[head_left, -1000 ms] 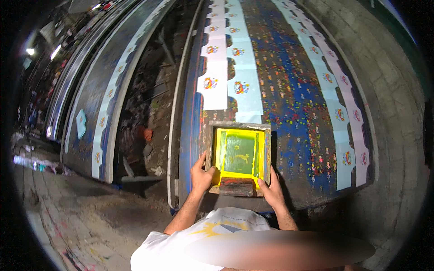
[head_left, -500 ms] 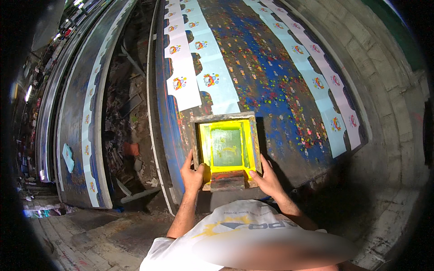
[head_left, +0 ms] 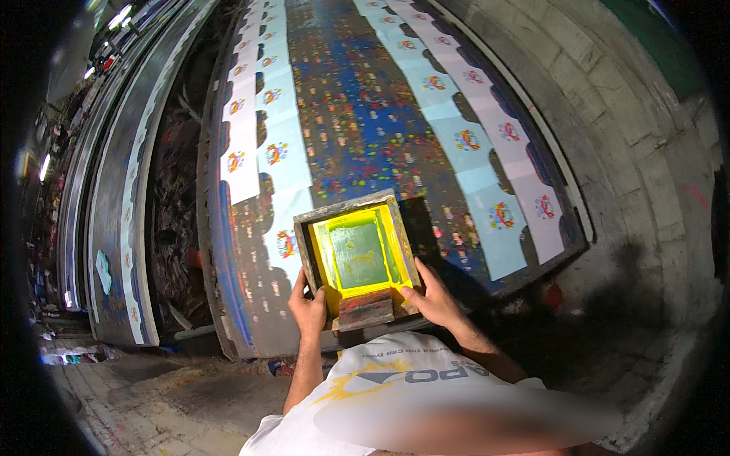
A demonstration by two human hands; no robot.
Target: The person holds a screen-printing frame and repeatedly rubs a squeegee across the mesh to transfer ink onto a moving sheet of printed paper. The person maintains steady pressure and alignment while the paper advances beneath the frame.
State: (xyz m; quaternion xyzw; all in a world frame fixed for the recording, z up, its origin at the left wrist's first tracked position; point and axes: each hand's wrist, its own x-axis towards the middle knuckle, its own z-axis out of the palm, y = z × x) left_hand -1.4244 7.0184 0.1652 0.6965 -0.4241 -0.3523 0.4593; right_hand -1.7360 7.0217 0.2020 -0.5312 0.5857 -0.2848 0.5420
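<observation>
Screen frame [head_left: 356, 251] is being grasped by left hand [head_left: 309, 310] and right hand [head_left: 436, 300]; sheets [head_left: 487, 186] are already bearing coloured pictures, remaining work being unclear

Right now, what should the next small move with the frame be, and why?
I'd probably ease the frame slightly right, level: a print on the blue sheet shows beside its left edge and might smudge, and the dark block at its near end could slide if tipped. Left hand and right hand grip opposite sides.
</observation>
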